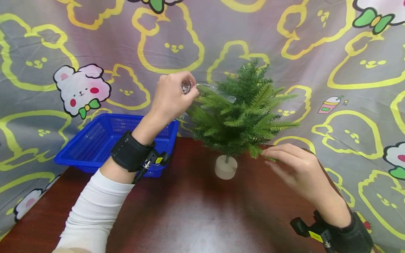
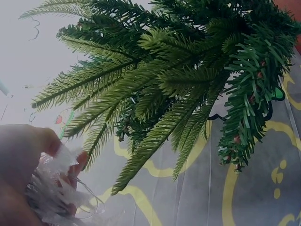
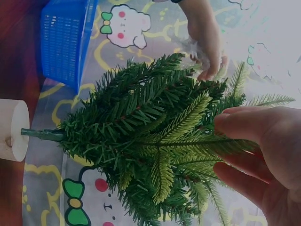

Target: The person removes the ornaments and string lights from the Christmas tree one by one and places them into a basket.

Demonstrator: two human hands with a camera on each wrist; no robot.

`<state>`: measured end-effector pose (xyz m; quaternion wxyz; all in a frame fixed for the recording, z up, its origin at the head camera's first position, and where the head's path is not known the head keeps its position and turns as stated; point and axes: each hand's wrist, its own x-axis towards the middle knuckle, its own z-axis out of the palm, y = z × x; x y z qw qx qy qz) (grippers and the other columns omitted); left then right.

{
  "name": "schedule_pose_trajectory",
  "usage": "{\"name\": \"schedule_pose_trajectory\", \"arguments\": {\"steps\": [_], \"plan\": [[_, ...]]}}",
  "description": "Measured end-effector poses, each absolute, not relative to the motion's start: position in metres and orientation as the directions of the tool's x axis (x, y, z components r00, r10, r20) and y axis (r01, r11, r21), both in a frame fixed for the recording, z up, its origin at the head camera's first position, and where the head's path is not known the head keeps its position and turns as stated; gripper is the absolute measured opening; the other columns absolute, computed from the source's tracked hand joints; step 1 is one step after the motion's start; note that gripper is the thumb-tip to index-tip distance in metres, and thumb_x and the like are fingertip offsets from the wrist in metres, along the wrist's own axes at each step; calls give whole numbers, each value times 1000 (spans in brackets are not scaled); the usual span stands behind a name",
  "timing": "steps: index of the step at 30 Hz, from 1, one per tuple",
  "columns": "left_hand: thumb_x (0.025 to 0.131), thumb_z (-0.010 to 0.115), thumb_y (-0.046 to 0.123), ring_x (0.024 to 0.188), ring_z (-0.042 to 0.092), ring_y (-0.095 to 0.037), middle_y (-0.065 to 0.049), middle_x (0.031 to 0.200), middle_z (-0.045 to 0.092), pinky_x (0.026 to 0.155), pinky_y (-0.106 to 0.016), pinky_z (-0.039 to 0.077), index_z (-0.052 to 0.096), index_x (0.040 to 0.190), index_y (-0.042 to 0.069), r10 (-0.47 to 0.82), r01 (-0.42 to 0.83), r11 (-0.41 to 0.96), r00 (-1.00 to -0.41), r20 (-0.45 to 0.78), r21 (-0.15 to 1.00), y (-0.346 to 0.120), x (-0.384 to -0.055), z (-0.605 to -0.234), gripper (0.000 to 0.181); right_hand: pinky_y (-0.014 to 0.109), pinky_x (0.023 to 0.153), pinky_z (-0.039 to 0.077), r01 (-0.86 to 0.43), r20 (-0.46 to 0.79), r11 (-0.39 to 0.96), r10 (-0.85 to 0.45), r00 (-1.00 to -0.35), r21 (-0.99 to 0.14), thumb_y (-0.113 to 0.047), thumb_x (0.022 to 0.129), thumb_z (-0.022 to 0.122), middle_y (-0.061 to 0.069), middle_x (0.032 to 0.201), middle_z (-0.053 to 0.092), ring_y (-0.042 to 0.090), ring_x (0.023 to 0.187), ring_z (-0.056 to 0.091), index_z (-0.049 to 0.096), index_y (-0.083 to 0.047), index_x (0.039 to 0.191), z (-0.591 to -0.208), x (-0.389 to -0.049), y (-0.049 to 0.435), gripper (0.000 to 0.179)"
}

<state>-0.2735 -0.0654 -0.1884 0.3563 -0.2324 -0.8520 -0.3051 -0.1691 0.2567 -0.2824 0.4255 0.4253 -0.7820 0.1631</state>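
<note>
A small artificial Christmas tree (image 1: 243,116) with green needled branches stands on a round pale wooden base (image 1: 226,168). At its upper left, my left hand (image 1: 173,94) grips a see-through bundle (image 2: 54,190) with thin clear wire loops, which looks like a coil of string lights. A thin clear strand (image 1: 209,85) runs from that hand toward the tree's upper branches. On the lower right side of the tree, my right hand (image 1: 295,168) is at a branch tip (image 3: 230,145), its thumb and loosely spread fingers on either side of it.
A blue plastic basket (image 1: 79,163) with perforated walls stands at the back left, behind my left forearm. The dark reddish-brown table (image 1: 190,214) reaches to a grey curtain (image 1: 202,21) with yellow cartoon outlines, hanging close behind the tree.
</note>
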Motion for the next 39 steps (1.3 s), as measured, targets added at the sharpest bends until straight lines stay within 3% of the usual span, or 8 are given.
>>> {"name": "schedule_pose_trajectory", "arguments": {"steps": [4,10,16,22,32,39], "plan": [[90,59,11,69,64,-24,-12,89,75,67,-35,48,72,95,5,163,619,695,-630,759,365,-64,-273,-188,16,10,92,43,-799,804,592,-524,-282,105,-34,102,54,2,93,74,17,86,68,77,-9,94,-284,-170,259,34],[94,55,15,60,56,-21,-8,89,76,59,-29,39,78,98,8,146,629,685,-613,777,367,-60,-275,-186,25,8,94,42,-799,796,593,-528,-296,97,-30,103,52,3,95,74,17,89,68,77,-9,94,-284,-172,262,34],[92,68,34,66,59,-22,-9,78,70,63,-28,39,76,86,8,115,619,686,-611,783,382,-59,-275,-184,28,8,94,42,-795,794,599,-527,-302,95,-31,103,52,3,95,74,16,89,68,76,-9,94,-285,-172,262,34],[88,73,40,67,56,-22,-9,77,66,63,-26,37,63,75,7,111,639,660,-603,790,395,-57,-277,-183,37,7,96,41,-794,794,600,-527,-304,95,-31,103,52,3,96,75,17,90,68,77,-9,94,-285,-172,262,34],[97,62,31,52,39,-12,2,62,45,51,-24,29,47,72,15,85,708,506,-609,788,493,-56,-278,-182,33,6,97,41,-802,797,589,-528,-292,96,-29,103,52,4,96,75,17,91,67,77,-9,94,-286,-173,262,33],[92,68,16,51,35,-8,5,59,41,52,-22,30,39,65,18,-80,758,274,-596,799,592,-56,-277,-176,40,6,98,40,-802,801,589,-526,-288,99,-29,103,52,5,95,75,18,90,67,77,-8,94,-285,-174,263,34]]}}
